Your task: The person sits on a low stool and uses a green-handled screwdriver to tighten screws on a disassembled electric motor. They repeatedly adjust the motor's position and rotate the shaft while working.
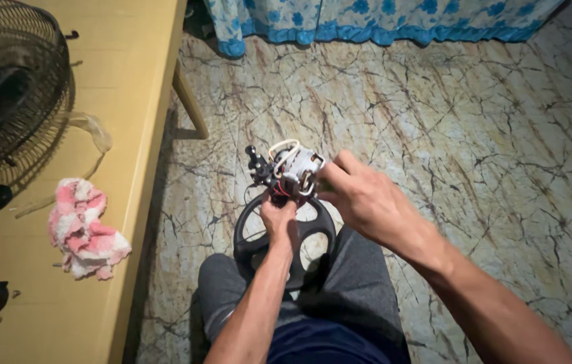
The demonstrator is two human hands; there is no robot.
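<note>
Fan motor [294, 172]: left hand [279, 219] grips beneath, right hand [360, 199] pinches beside; loose wires may snag, motor may drop.

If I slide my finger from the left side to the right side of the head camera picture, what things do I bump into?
Black wire fan guard → pink and white crumpled cloth → slanted wooden table leg → left hand → small white and copper fan motor → right hand.

Cracked-pattern marble floor [434, 101]; yellow wooden table [124, 81] at left; blue floral cloth [380, 20] hanging along the top.
</note>
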